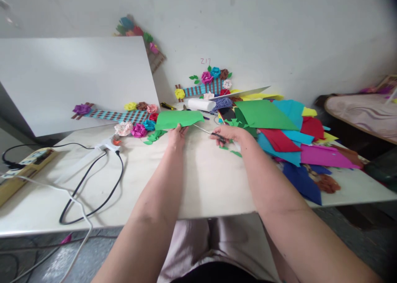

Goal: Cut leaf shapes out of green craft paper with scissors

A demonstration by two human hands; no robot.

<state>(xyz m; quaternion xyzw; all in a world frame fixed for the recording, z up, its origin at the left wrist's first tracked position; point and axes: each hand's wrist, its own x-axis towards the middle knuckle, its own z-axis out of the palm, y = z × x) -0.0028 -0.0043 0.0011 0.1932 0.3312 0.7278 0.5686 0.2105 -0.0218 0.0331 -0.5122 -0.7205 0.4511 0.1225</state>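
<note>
My left hand (178, 134) is closed on the lower edge of a green sheet of paper (178, 119), held up over the table. In my right hand (228, 133) is a pair of scissors (202, 129), gripped by its dark handles. The blades point left, and their tips meet the sheet's lower right edge; whether they are apart I cannot tell. Green paper leaves (155, 137) lie just left of my left hand. Small green scraps (236, 153) rest below my right hand, and more cut green pieces (233, 122) lie behind it.
Coloured sheets, including a large green one (263, 114), pile up at the right. A woven guitar shape with paper flowers (118, 116) lies at left; another (203, 87) leans on the wall. A white board (77, 80), a glue gun (107, 144) and a power strip (27, 171) occupy the left.
</note>
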